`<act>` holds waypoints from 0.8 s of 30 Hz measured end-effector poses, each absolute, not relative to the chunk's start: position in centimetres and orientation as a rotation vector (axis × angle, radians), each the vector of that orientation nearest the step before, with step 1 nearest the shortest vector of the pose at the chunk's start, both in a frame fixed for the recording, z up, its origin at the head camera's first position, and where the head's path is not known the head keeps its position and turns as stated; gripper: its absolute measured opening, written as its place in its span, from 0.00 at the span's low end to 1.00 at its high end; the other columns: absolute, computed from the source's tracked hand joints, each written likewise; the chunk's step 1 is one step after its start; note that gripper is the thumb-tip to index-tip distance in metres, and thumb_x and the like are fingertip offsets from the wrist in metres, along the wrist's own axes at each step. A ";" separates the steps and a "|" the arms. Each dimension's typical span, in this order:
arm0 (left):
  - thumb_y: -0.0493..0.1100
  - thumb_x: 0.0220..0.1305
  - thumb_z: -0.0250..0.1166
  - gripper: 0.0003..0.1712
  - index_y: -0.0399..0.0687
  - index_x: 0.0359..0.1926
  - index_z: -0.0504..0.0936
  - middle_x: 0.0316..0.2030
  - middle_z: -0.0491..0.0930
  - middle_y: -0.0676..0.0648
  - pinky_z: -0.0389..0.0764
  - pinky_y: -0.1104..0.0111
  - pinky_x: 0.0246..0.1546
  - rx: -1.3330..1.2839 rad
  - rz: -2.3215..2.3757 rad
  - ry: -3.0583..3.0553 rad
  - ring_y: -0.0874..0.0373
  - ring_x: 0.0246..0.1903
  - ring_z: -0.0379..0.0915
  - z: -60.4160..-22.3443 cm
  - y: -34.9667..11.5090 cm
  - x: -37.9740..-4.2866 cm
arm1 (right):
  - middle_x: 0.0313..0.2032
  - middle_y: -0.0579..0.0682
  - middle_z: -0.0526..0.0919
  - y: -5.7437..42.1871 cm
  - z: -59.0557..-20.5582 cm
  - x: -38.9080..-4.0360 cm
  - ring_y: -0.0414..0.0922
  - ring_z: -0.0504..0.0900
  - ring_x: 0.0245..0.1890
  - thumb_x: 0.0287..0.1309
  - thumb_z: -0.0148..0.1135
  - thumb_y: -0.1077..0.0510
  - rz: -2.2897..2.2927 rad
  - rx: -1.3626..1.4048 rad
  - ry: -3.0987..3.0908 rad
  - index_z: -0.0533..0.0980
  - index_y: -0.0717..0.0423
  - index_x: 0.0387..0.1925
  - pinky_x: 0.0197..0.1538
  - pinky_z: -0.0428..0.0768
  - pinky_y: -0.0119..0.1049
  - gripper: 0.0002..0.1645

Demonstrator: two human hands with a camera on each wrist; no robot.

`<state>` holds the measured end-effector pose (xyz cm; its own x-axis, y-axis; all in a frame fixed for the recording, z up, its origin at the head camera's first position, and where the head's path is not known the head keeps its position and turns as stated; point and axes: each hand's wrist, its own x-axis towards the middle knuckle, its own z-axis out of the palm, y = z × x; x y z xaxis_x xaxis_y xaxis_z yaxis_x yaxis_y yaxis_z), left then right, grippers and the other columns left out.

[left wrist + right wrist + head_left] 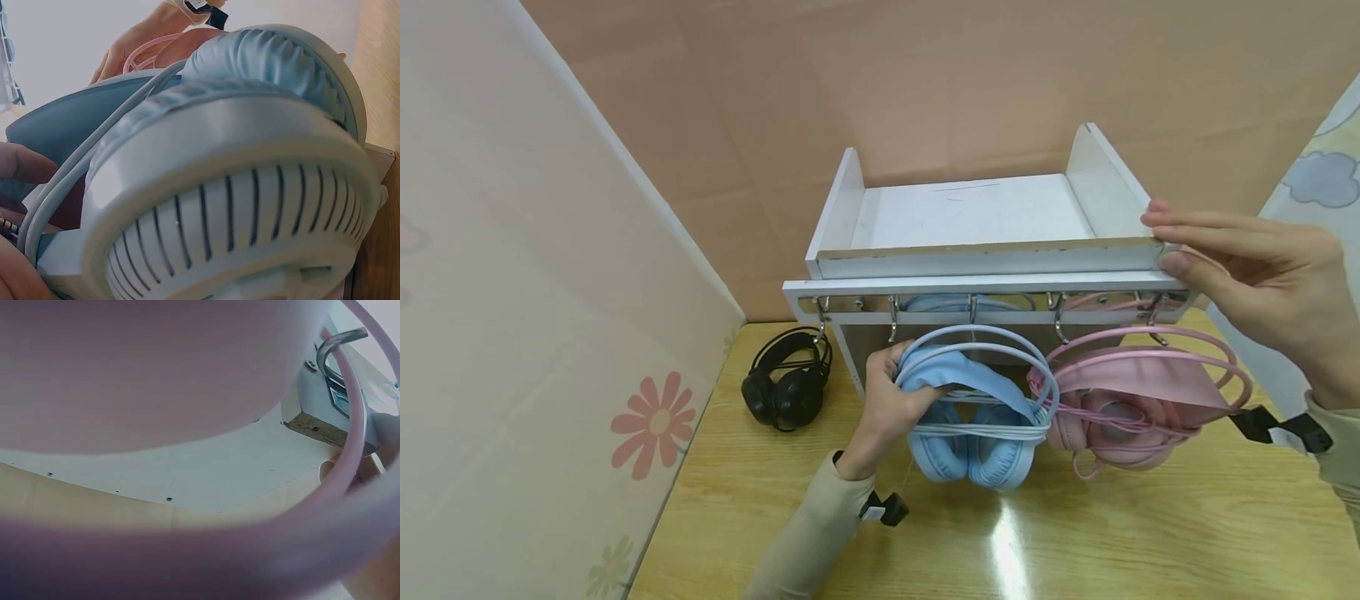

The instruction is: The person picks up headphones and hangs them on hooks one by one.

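Light-blue headphones are in my left hand, which grips the left side of their headband just below the hook rail. A bundled blue cable crosses in front of the ear cups. Whether the band touches a hook, I cannot tell. In the left wrist view, a slotted ear cup fills much of the picture. My right hand holds the right front corner of a white shelf, thumb at the front and fingers along the side panel. Below that hand, pink headphones hang at the rail's right end.
Metal hooks line the shelf's front rail. Black headphones lie on the wooden table at the left, beside a flower-patterned wall panel. In the right wrist view, the blurred pink headband crosses close to the camera.
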<state>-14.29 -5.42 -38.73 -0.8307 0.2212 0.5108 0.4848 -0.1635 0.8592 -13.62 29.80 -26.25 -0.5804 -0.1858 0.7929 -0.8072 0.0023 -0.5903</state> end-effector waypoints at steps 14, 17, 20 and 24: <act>0.30 0.54 0.69 0.08 0.32 0.25 0.76 0.15 0.61 0.56 0.64 0.71 0.27 -0.800 -2.114 -1.897 0.64 0.19 0.54 -39.2 -5.3 -14.8 | 0.56 0.63 0.89 29.6 -26.0 -13.4 0.48 0.84 0.66 0.62 0.68 0.77 1.629 1.027 -1.774 0.76 0.93 0.47 0.62 0.81 0.27 0.18; 0.30 0.54 0.69 0.08 0.32 0.25 0.77 0.15 0.63 0.52 0.65 0.72 0.27 -0.811 -2.084 -1.886 0.64 0.19 0.55 -39.3 -5.4 -14.9 | 0.56 0.63 0.89 29.5 -25.9 -13.4 0.48 0.84 0.66 0.62 0.69 0.77 1.631 1.029 -1.766 0.76 0.93 0.46 0.63 0.80 0.27 0.18; 0.30 0.55 0.70 0.07 0.32 0.26 0.79 0.14 0.65 0.46 0.66 0.72 0.26 -0.828 -2.057 -1.881 0.64 0.19 0.57 -39.4 -5.4 -15.0 | 0.56 0.63 0.89 29.5 -25.9 -13.4 0.48 0.84 0.66 0.62 0.69 0.77 1.636 1.027 -1.767 0.76 0.93 0.46 0.64 0.80 0.27 0.18; 0.31 0.55 0.70 0.07 0.32 0.27 0.79 0.14 0.66 0.42 0.67 0.72 0.26 -0.831 -2.048 -1.886 0.64 0.18 0.59 -39.5 -5.4 -15.0 | 0.57 0.62 0.88 29.5 -26.0 -13.4 0.47 0.84 0.67 0.62 0.69 0.76 1.625 1.024 -1.777 0.76 0.93 0.47 0.63 0.80 0.26 0.18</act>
